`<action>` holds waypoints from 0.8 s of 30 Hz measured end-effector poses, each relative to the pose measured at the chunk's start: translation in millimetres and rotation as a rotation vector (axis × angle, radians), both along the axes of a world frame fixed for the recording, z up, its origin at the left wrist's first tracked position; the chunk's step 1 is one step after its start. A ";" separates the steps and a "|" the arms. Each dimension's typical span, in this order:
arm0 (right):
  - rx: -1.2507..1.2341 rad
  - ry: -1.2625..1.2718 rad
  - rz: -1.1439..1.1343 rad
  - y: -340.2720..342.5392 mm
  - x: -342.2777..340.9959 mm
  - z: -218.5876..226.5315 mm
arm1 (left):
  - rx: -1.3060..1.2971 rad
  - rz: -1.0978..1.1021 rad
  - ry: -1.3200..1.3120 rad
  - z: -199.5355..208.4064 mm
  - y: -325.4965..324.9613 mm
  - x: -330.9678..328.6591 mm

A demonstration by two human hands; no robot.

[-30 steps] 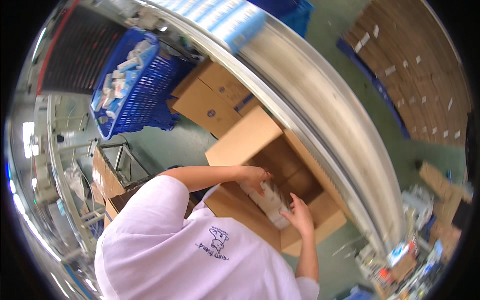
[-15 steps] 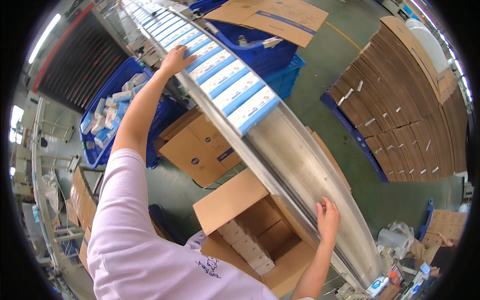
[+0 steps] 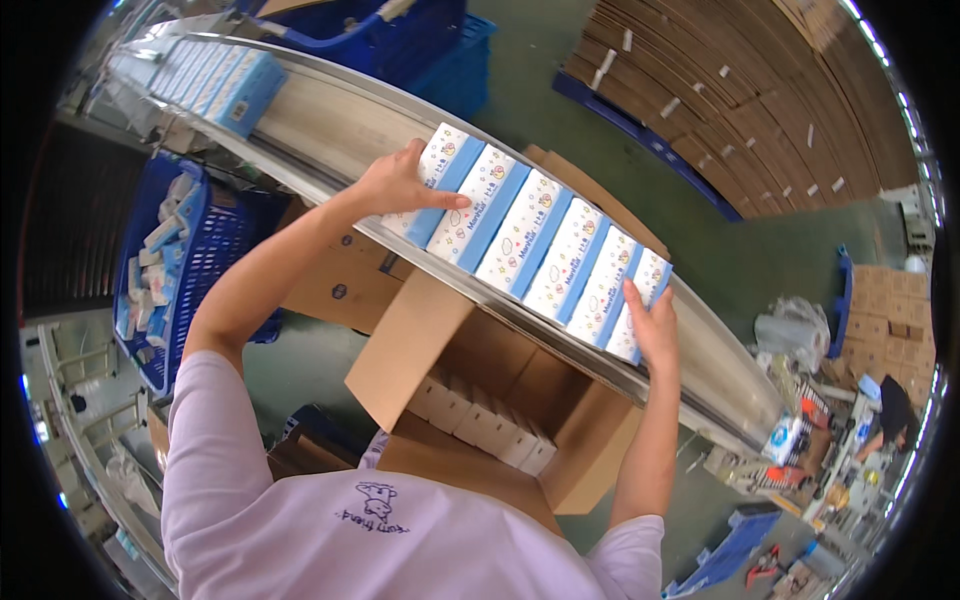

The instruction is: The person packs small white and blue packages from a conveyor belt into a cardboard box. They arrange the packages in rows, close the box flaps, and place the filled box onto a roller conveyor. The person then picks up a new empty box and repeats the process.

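- Packs (image 3: 530, 250) of white and blue wrapping are sitting side by side in one row on the conveyor (image 3: 330, 120), six of them counted, each a long block with a white face, a small cartoon print and a blue band along one edge.
- Left hand (image 3: 395, 185) is pressing flat against the far end of the row, fingers spread over the first pack, thumb lying along its side; it is bracing the pack rather than closing round it.
- Right hand (image 3: 652, 322) is pushing open-palmed against the opposite end, fingers reaching up over the last pack, so the row is being squeezed between the two palms.
- Open cardboard box (image 3: 560, 400) is standing just below the held row, between the two forearms, one flap hanging out toward the left; a single line of white packs (image 3: 480, 420) is lying on its floor, about six, though the count is unclear.
- More packs (image 3: 215, 75) are waiting further up the conveyor beyond the left hand, too blurred to count.
- One blue basket (image 3: 200, 250) of small white items is standing under the left forearm.
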State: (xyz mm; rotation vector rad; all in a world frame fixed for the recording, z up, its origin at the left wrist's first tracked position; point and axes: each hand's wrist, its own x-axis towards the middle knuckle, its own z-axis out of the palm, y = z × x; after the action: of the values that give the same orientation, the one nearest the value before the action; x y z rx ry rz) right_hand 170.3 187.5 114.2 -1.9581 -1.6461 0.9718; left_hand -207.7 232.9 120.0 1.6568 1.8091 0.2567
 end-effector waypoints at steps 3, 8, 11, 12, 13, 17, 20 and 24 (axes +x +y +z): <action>-0.006 -0.135 -0.158 -14.6 23.7 -2.1 | 0.009 0.091 -0.083 0.1 -8.6 47.0; 0.245 0.164 -0.251 -42.3 45.3 28.3 | 0.104 0.122 -0.498 10.3 -21.4 82.5; 0.584 0.079 -0.361 -102.9 58.5 62.3 | 0.206 0.117 -0.773 63.2 -63.0 100.7; 0.656 0.035 -0.420 -128.7 62.8 69.7 | 0.222 0.127 -0.863 76.0 -85.6 106.0; 0.637 0.008 -0.378 -155.6 64.1 76.9 | 0.282 0.116 -0.878 77.8 -109.7 105.3; 0.435 0.083 -0.423 -243.2 54.8 66.6 | 0.220 0.103 -0.777 48.8 -212.5 118.6; -0.057 0.011 -0.209 -264.8 49.9 19.5 | -0.214 0.151 -0.456 -31.1 -244.7 129.8; -0.759 -0.274 -0.113 -247.6 24.5 -118.0 | -0.572 -0.129 0.081 -144.1 -236.3 149.1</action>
State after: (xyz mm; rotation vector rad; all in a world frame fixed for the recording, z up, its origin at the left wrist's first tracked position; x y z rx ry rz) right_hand 194.8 -60.1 -3.8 -2.7401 -1.3786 1.4876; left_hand -58.6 -3.5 -24.1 1.3723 1.6205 -0.3610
